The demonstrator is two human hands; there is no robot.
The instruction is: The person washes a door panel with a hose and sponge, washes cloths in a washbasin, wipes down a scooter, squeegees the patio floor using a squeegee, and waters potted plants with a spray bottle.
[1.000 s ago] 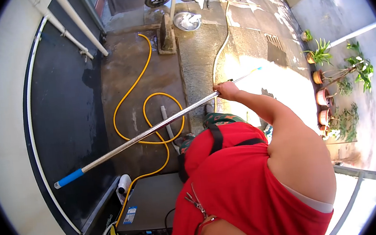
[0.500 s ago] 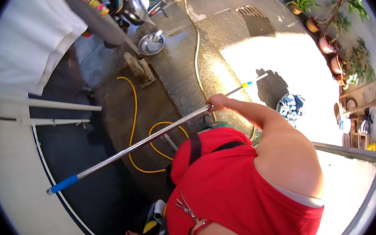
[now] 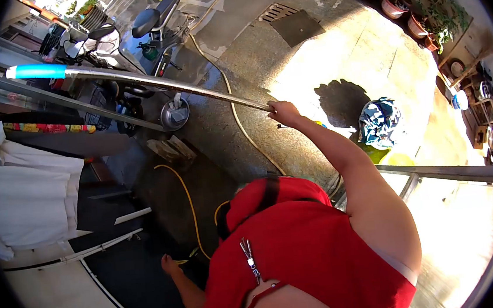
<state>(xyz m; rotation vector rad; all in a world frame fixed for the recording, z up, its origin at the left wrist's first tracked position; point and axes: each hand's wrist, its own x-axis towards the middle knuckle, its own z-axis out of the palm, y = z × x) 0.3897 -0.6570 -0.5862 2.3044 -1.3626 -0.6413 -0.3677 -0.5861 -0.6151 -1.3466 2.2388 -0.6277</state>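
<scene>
I can read no text, label, brand, number or sign from here. Taking the hanging white cloth as my landmark, I see a red-and-yellow band just above it in my view; whether its blurred marks are lettering, I cannot tell.

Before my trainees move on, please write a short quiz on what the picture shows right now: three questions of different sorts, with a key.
1. Multiple choice: what colour is the end grip of the metal pole?
A) red
B) blue
C) green

2. True or false: both hands hold the pole.

3. Fill the gap: in the picture, the blue-patterned cloth is to the ____ of the metal basin.

Key:
1. B, blue.
2. False: only the right hand holds it; the left hand is well apart from it.
3. right.
</scene>
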